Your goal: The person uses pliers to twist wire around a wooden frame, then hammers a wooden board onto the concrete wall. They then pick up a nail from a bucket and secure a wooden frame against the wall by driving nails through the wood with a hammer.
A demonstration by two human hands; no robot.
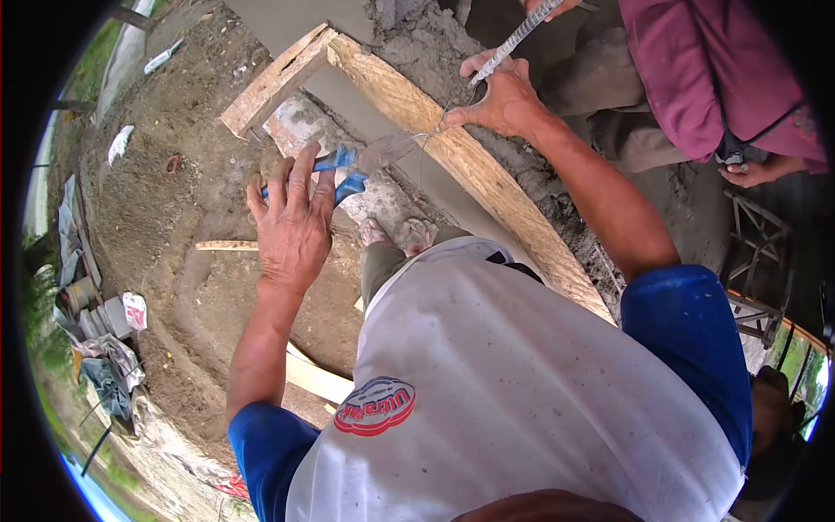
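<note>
My left hand [294, 213] is closed around the blue handles of a pair of pliers [352, 184]. The metal jaws point right, meeting a thin wire [424, 136] above a wooden form board [513, 204]. My right hand [506, 97] is at the lower end of a ribbed steel bar [515, 43], its fingers curled by the bar and its thumb reaching toward the wire. A co-worker's hand [557, 5] is at the bar's upper end, at the top edge of the view.
A co-worker in a maroon shirt [687, 78] crouches at the upper right. Rough wet concrete [435, 39] lies beside the boards. A shorter board [278, 80] joins at the corner. My feet [396, 233] stand near a concrete ledge. Bare soil [148, 235] spreads left; a metal frame [757, 252] is right.
</note>
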